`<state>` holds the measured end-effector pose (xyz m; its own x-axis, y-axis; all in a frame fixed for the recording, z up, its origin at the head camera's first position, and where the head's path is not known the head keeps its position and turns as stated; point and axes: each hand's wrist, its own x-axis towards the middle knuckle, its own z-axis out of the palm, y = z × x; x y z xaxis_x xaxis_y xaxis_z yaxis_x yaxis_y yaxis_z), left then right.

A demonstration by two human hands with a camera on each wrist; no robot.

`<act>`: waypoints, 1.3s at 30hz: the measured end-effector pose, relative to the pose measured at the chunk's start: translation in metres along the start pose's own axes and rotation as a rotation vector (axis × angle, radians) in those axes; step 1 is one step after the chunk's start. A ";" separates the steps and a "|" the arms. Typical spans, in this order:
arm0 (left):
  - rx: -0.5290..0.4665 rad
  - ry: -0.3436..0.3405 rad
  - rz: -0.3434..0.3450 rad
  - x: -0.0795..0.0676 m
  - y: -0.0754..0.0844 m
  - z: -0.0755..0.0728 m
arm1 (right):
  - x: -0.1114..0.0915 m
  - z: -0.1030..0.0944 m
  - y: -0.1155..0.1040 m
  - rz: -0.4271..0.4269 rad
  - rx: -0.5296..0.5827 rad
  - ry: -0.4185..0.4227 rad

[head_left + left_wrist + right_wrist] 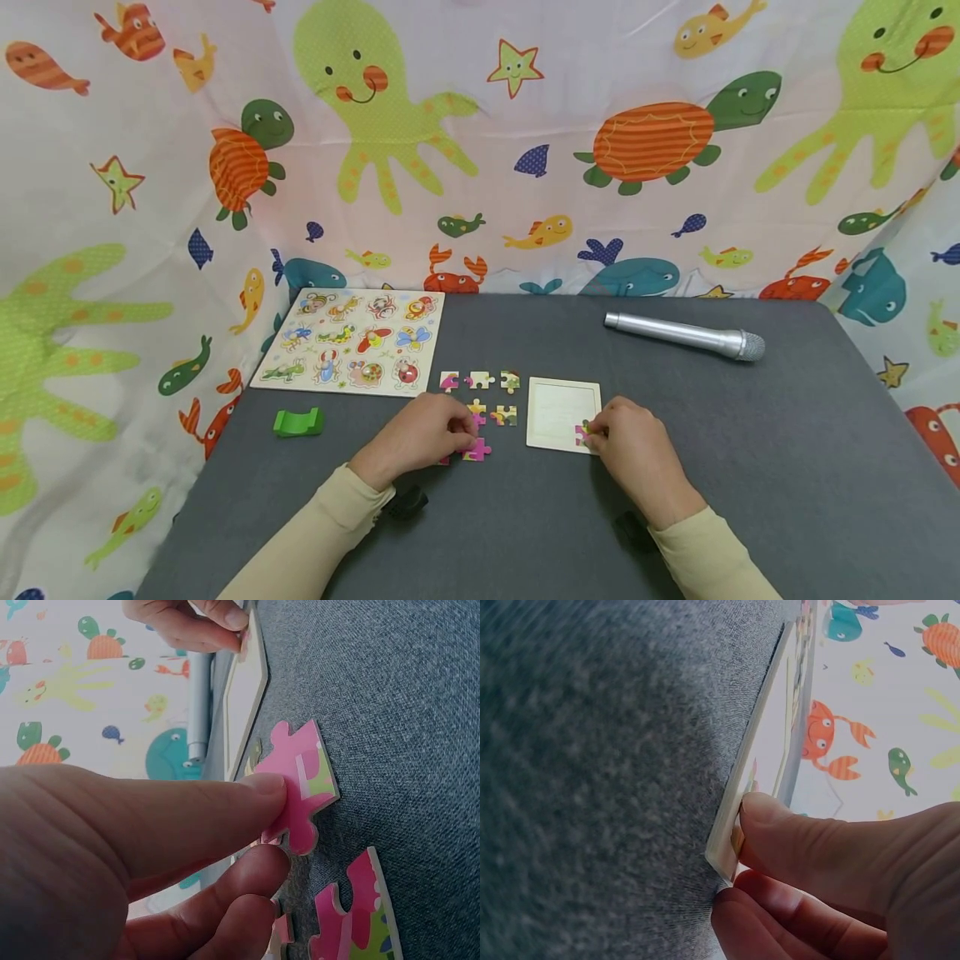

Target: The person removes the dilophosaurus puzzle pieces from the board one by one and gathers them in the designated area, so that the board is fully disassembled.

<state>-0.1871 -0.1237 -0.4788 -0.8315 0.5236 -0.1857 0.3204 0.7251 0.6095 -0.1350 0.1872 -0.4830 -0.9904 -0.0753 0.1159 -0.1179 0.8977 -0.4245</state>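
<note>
My left hand [435, 433] is over the loose puzzle pieces left of the square wooden puzzle tray [551, 408]. Its thumb and curled fingers pinch a pink puzzle piece [296, 780] that has a green corner. Another pink and green piece [360, 915] lies close by on the cloth. At the tray's lower right corner, my right hand [633, 446] pinches a small pink and yellow puzzle piece [581, 433] against the tray. That piece is mostly hidden by the thumb in the right wrist view. The tray's inside is otherwise bare wood.
Several loose pieces, among them a yellow one [506, 415], lie in rows between left hand and tray. A wooden insect board [352, 340] lies at back left, a green curved block [298, 422] in front of it. A silver microphone [682, 333] lies at back right.
</note>
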 end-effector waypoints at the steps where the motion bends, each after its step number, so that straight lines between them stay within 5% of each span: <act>1: 0.006 0.003 0.000 0.000 0.000 0.000 | 0.000 0.000 0.000 0.001 0.002 0.000; 17: 0.044 0.040 -0.001 0.008 0.010 0.001 | 0.000 0.001 0.001 0.004 0.014 -0.001; 27: 0.034 -0.002 0.153 0.062 0.068 0.028 | -0.001 0.000 0.004 0.003 0.033 -0.002; 33: 0.086 -0.046 0.151 0.089 0.087 0.054 | 0.002 -0.003 0.007 0.008 0.050 -0.046; 39: 0.066 -0.068 0.107 0.096 0.096 0.063 | 0.004 -0.009 0.011 0.059 0.073 -0.115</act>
<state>-0.2076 0.0239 -0.4865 -0.7589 0.6271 -0.1756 0.4370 0.6903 0.5767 -0.1399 0.2010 -0.4792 -0.9970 -0.0763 -0.0128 -0.0601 0.8683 -0.4924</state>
